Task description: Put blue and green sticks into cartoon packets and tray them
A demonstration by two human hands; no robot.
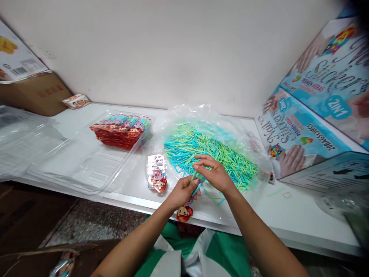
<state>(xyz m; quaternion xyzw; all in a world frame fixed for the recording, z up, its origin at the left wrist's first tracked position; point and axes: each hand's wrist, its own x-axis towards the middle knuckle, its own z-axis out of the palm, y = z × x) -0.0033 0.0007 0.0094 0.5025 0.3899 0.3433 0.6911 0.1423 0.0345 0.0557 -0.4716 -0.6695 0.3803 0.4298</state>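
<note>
My left hand (pixel 184 192) is closed around a small printed packet (pixel 184 212) with a red-haired cartoon figure, near the table's front edge, and several green and blue sticks stand up between its fingers. Just right of it, my right hand (pixel 212 173) has its thumb and index finger bent toward the tops of those sticks; whether it grips any is hard to see. Behind both hands, a large heap of thin green and blue sticks (pixel 207 150) lies in an open clear plastic bag (pixel 190 113). Left of the heap lies a stack of similar packets (pixel 157 173).
At the left, a clear plastic tray (pixel 72 184) holds rows of filled red packets (pixel 115 136). A brown carton (pixel 37 94) and a small box (pixel 76 101) stand at the back left. Large printed boxes (pixel 314 127) rise at the right. Loose sticks (pixel 276 192) lie near them.
</note>
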